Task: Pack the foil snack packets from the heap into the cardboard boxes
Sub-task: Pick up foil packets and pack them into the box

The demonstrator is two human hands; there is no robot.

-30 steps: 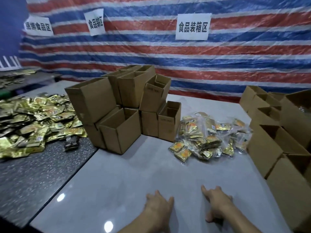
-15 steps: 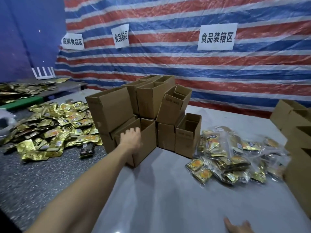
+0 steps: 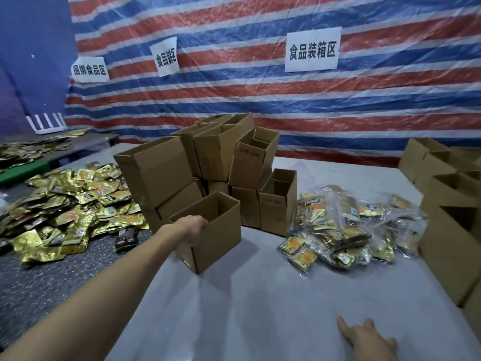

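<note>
Makeshift packing area — tarp wall [image 3: 260,100], zone signs [image 3: 311,49], stacked cartons [image 3: 221,162]

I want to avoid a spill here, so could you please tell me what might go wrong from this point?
The left hand grips the front box, which sits close against the stack; pulling it could shift the boxes behind. The tilted box on top leans and might topple toward the bagged packets.

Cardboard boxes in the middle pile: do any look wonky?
Yes. One open brown cardboard box on the top row sits tilted while those beside it stand straight. Also, a lone dark packet lies at the edge of the gold foil packet heap.
</note>
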